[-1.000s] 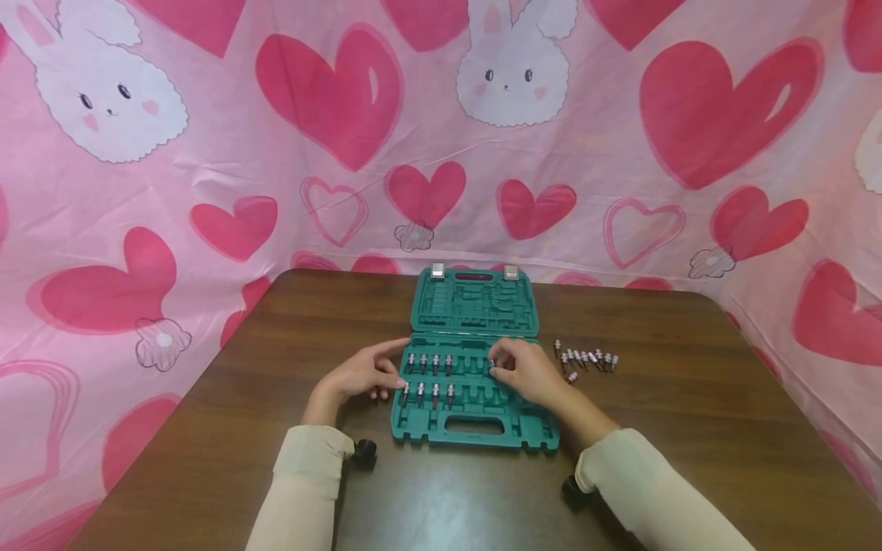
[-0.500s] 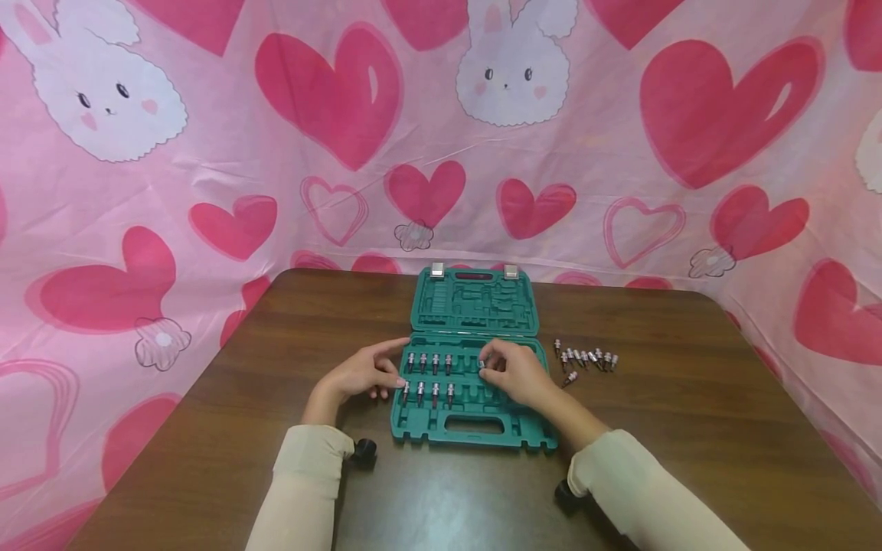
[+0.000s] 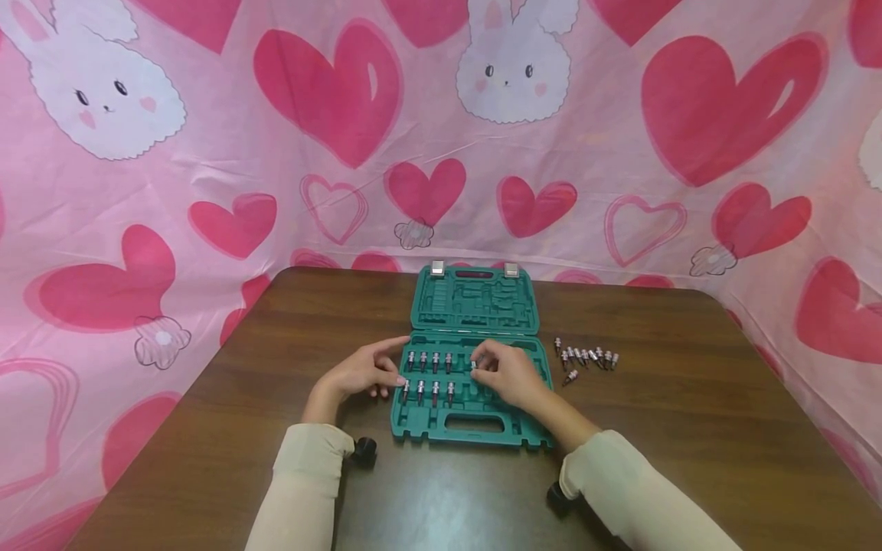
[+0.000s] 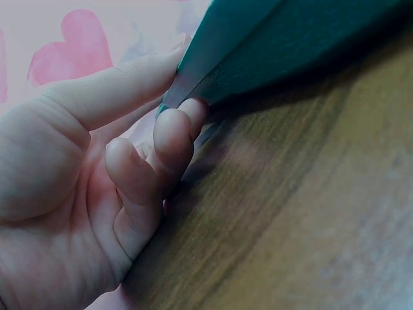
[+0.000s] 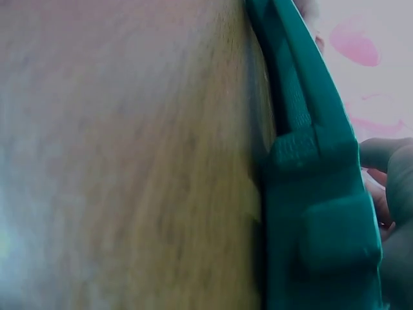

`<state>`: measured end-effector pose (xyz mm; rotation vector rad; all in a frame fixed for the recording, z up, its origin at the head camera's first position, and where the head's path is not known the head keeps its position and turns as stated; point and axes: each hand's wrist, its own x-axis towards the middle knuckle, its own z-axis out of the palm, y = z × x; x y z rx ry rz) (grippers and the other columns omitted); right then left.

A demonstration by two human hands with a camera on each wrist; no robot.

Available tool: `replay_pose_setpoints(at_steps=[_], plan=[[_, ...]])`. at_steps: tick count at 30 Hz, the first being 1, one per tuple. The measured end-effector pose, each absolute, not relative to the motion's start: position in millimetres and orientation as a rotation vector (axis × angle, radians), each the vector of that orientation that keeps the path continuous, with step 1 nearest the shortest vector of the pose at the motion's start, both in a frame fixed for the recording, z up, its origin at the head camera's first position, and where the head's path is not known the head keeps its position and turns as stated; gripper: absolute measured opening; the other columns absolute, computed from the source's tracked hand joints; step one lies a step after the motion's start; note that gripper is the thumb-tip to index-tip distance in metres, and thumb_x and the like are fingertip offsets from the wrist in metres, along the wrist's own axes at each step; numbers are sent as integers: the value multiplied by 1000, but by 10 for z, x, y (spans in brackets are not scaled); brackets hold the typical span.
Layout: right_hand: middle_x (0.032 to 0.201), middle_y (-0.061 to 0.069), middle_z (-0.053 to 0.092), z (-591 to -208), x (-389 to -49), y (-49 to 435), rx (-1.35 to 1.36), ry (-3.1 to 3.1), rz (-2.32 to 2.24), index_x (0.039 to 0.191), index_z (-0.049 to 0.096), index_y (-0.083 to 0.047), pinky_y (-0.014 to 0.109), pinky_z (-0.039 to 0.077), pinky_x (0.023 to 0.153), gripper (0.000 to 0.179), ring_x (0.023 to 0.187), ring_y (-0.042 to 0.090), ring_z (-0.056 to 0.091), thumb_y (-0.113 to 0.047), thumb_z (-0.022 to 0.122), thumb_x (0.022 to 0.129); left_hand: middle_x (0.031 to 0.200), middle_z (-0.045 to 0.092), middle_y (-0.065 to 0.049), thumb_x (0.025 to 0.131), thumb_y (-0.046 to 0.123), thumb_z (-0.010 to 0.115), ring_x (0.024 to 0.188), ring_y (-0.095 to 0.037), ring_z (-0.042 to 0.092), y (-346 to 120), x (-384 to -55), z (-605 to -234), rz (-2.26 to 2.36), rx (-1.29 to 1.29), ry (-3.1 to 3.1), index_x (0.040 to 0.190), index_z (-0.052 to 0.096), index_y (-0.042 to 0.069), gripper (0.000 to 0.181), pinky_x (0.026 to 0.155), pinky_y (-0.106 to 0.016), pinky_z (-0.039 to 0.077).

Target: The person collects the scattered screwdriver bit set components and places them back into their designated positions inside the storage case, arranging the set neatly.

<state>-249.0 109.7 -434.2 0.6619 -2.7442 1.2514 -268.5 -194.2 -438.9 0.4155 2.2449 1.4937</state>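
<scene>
Just shifted leftward, pinching short silver metal bit (image 3: pixel 473 366) in right hand (image 3: pixel 507 373) over rectangular green plastic case (image 3: pixel 417 422), seemingly nearer placement beside seated silver-and-dark bits (image 3: pixel 449 360). Touched case with left hand (image 3: pixel 361 373) half-spread.

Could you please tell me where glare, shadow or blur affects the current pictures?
Head view: soft glare on the near tabletop; left wrist: dim, dark shadow beneath the green plastic tool case; right wrist: tabletop blurred, pale glare at left.

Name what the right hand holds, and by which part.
The right hand pinches a small metal bit, apparently by its silver part; the exact spot is unclear.
</scene>
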Motion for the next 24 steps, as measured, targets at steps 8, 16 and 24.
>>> replay_pose_setpoints(at_steps=[8, 16, 24], plan=[[76, -6, 59, -4351, -2495, 1066, 666, -2750, 1283, 96, 65, -13, 32, 46, 62, 15, 69, 13, 54, -11, 76, 85, 82, 68, -11, 86, 14, 76, 58, -21, 59, -1941, -2683, -4393, 1498, 413, 2249, 151, 37, 19, 76, 53, -32, 48], [77, -5, 60, -4340, -2468, 1039, 655, -2776, 1331, 95, 66, -11, 33, 47, 61, 14, 69, 15, 55, -10, 76, 85, 84, 68, -11, 86, 14, 75, 60, -22, 61, -1926, -2671, -4384, 1488, 402, 2258, 151, 37, 19, 75, 54, -31, 49], [77, -4, 60, -4333, -2443, 1022, 650, -2765, 1352, 93, 66, -11, 34, 47, 60, 14, 68, 15, 55, -10, 76, 84, 85, 68, -11, 86, 14, 75, 59, -22, 60, -1929, -2674, -4374, 1504, 386, 2244, 151, 37, 19, 75, 53, -31, 49]])
